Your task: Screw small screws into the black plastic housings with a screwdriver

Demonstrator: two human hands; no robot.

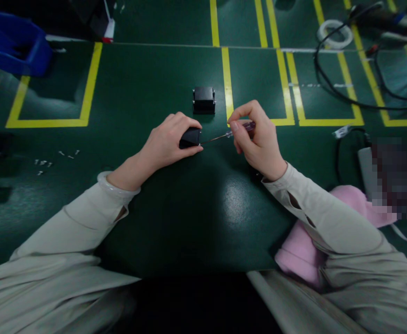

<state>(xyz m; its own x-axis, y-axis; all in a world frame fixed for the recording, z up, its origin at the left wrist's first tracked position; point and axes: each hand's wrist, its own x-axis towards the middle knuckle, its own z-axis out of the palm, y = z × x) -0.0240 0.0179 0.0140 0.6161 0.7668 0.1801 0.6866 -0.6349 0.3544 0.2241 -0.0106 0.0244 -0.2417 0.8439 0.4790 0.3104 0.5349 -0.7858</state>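
A small black box [190, 138] is sitting on the dark green tabletop [175, 218] near its middle, with the left hand [170, 141] wrapping over it, fingers closed around its top and sides. A thin screwdriver [229, 134] is lying nearly level, its metal tip meeting the box's right face; the right hand [257, 139] is pinching its reddish handle, fingers curled shut. A second black box [203, 99] is standing just behind, untouched. Small screws [45, 163] are lying scattered well to the left, black cables [342, 93] far right.
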